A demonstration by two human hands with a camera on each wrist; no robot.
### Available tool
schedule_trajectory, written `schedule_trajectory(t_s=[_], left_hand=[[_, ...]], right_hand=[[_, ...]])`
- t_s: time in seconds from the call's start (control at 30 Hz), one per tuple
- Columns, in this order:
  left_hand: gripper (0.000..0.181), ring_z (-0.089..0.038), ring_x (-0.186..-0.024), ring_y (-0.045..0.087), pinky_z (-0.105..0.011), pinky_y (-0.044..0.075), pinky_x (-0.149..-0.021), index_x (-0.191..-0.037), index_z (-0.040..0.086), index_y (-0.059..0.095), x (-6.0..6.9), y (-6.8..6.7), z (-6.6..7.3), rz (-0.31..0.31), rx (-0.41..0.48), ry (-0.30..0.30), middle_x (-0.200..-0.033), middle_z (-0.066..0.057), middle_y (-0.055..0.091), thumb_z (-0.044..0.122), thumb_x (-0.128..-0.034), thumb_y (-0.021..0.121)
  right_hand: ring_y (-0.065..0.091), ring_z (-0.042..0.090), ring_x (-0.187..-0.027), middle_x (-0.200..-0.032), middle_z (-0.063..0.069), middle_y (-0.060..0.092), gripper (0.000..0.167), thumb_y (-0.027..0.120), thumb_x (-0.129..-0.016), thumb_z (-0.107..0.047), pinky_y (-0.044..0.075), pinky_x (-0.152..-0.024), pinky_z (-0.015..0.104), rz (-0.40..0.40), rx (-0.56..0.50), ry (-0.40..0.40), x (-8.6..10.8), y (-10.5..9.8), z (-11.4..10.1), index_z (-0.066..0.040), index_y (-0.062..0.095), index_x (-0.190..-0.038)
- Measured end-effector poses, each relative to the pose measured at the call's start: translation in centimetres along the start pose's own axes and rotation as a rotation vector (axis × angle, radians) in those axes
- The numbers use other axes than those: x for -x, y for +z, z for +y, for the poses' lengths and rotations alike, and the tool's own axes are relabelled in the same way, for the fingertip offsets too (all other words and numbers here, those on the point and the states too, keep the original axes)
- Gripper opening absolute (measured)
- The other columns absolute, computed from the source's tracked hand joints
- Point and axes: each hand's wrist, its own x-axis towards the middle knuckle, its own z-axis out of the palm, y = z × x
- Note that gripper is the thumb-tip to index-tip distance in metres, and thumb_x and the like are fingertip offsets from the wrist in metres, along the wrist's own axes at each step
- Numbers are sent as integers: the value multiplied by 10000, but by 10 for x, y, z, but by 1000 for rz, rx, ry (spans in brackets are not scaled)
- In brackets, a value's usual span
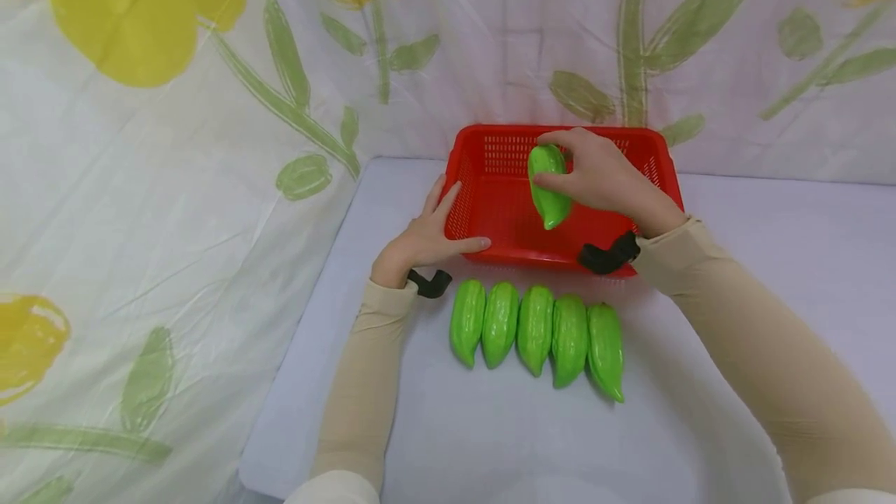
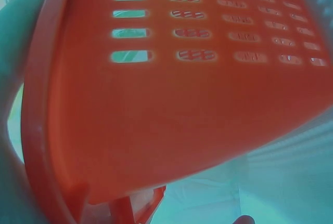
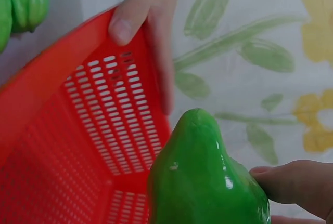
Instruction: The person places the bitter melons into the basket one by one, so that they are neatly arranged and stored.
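My right hand [image 1: 595, 169] grips a glossy green ridged vegetable [image 1: 549, 189] with a pointed tip, thumb on one side and fingers on the other. It is held above the inside of a red plastic basket [image 1: 553, 259] with slotted walls. In the right wrist view the vegetable [image 3: 203, 172] fills the bottom middle, beside the thumb. My left hand [image 1: 423, 239] holds the basket's front left corner, thumb over the front rim and fingers spread along the left side. The basket's slotted wall [image 2: 140, 109] fills most of the left wrist view.
Several matching green vegetables [image 1: 535, 329] lie side by side in a row just in front of the basket on a white table [image 1: 532, 449]. A flower-printed curtain [image 1: 504, 45] hangs behind the table and down its left side.
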Motion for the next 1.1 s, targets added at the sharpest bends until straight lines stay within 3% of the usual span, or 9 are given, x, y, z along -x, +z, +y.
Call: schedule_trajectory(t_s=[0.13, 0.37, 0.57, 0.8, 1.1], left_hand=[[1156, -363, -1521, 293, -601, 421, -1147, -1690, 308, 27, 1, 0, 0, 1, 18, 2, -1735, 136, -150, 646, -840, 733], [1145, -359, -1506, 314, -596, 437, -1138, -1691, 291, 22, 1, 0, 0, 2, 8, 10, -1739, 111, -146, 627, -853, 727], [1148, -357, -1516, 320, -598, 416, -1157, -1692, 277, 26, 0, 0, 0, 7, -6, 17, -1739, 117, -152, 631, -856, 728], [1149, -373, -1536, 287, -611, 395, -1170, -1693, 275, 27, 0, -1, 0, 3, -14, 6, -1739, 117, -163, 636, -856, 728], [1138, -360, -1545, 294, -640, 306, -1213, -1694, 257, 28, -2, 1, -2, 10, -34, 27, -1740, 110, -166, 639, -868, 711]], right_hand=[[582, 305, -1104, -1318, 154, 610, 617, 679, -991, -327, 525, -923, 475, -47, -16, 31, -22, 12, 1, -54, 505, -1515], [592, 302, -1079, -1317, 163, 605, 613, 660, -994, -327, 545, -915, 431, -99, -24, 86, -55, 33, 1, -47, 501, -1515], [601, 287, -1012, -1332, 170, 589, 630, 651, -998, -316, 565, -837, 362, -146, -12, 120, -76, 51, -1, -24, 475, -1528], [577, 293, -1060, -1337, 185, 599, 612, 654, -993, -285, 548, -893, 380, -206, -4, 166, -98, 75, 1, 7, 491, -1505], [621, 299, -1066, -1355, 195, 608, 613, 670, -1000, -234, 581, -961, 396, -297, -40, 288, -114, 94, 4, 19, 467, -1520]])
